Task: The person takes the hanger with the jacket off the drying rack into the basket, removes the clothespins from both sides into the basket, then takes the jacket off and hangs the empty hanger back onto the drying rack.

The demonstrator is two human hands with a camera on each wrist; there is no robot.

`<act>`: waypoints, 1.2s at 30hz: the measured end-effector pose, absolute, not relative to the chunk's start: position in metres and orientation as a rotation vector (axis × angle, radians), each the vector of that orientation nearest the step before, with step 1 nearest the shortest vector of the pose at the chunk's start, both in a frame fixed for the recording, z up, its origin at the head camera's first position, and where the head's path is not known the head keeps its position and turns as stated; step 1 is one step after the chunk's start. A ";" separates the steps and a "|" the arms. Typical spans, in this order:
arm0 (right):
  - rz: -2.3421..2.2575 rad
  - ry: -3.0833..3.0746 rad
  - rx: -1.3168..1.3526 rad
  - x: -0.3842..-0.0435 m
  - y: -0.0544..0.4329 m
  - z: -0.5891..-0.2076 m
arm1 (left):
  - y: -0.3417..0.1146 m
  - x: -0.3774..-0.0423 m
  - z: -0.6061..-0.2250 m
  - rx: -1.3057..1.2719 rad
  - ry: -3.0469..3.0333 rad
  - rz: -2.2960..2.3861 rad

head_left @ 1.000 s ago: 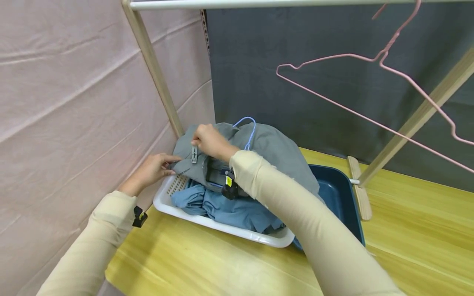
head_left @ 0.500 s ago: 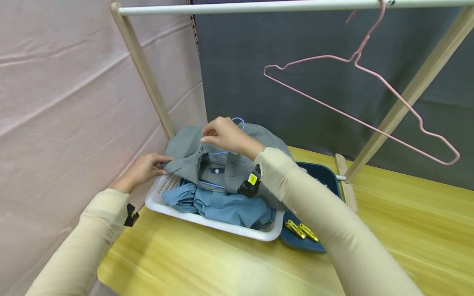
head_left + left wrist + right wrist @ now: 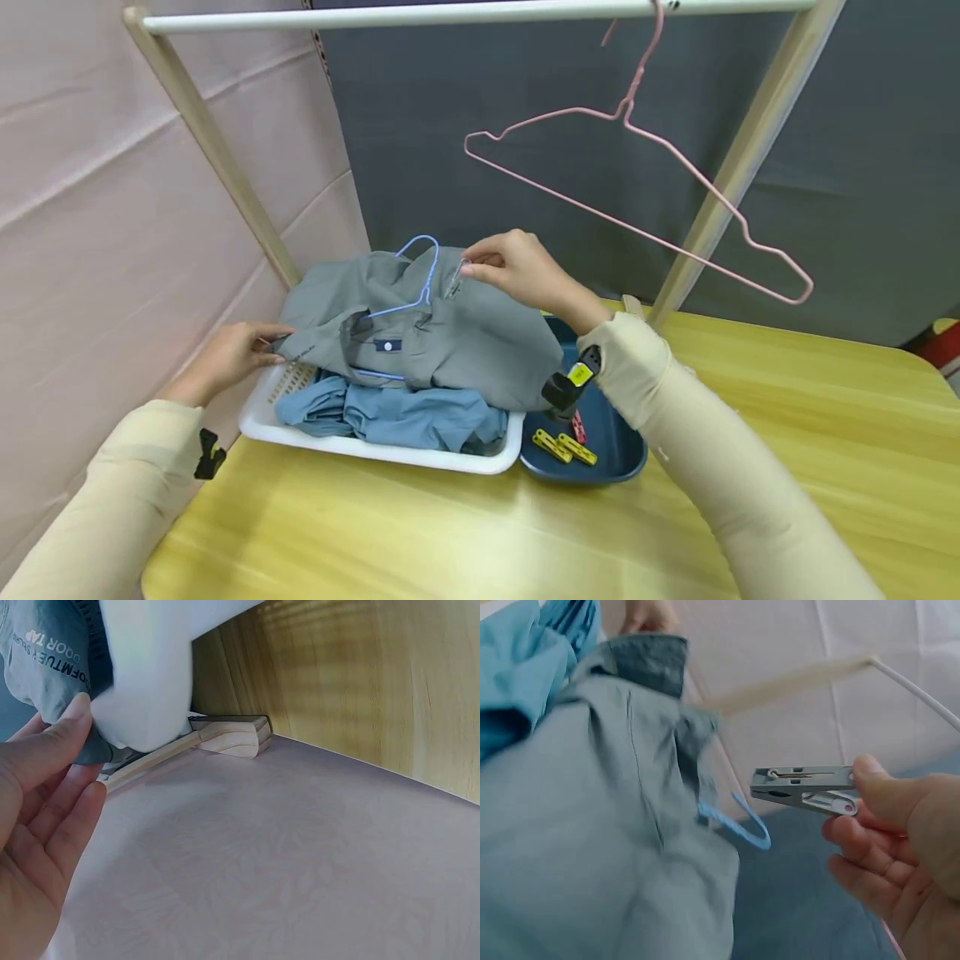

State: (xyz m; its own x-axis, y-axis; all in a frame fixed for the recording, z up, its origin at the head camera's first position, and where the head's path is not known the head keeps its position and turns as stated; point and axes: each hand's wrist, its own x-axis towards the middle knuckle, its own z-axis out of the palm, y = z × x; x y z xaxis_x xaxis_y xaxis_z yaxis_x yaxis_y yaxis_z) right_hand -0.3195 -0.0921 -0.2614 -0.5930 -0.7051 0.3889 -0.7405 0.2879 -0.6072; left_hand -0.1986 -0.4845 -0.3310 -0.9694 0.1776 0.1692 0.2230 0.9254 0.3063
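Observation:
A grey shirt (image 3: 495, 342) lies on a white basket (image 3: 375, 452), with a blue wire hanger (image 3: 432, 271) inside it and the hook sticking out at the collar. My left hand (image 3: 232, 358) pinches the shirt's lettered edge between thumb and fingers at the basket's left end. In the left wrist view that lettered cloth (image 3: 52, 656) shows close up. Above the shirt, my right hand (image 3: 528, 271) holds a grey clothespin (image 3: 802, 784) by its handle end. The clothespin's jaws are together and apart from the cloth. A folded blue garment (image 3: 420, 421) fills the basket's front.
A dark blue tub (image 3: 633, 467) stands right of the basket, holding yellow clothespins (image 3: 552, 446) and a red one (image 3: 578, 427). Overhead runs a white rail (image 3: 450, 14) on wooden posts (image 3: 217, 158), with a pink hanger (image 3: 628, 104) hanging from it. A pink cloth wall (image 3: 67, 250) borders the left.
My right hand has drawn the clothespin off the shirt's collar area and moved right with it, past the blue hook. My left hand keeps its pinch. The view has swung right.

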 end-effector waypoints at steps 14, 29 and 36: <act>1.118 -2.623 1.223 -0.323 -0.028 -0.313 | -0.515 -0.171 -0.328 -0.286 -2.895 -0.330; 0.711 -3.076 1.655 -0.331 -0.014 -0.364 | -0.521 -0.162 -0.332 -0.177 -2.950 -0.304; 0.615 -3.286 1.629 -0.330 -0.019 -0.377 | -0.521 -0.162 -0.330 -0.217 -2.932 -0.307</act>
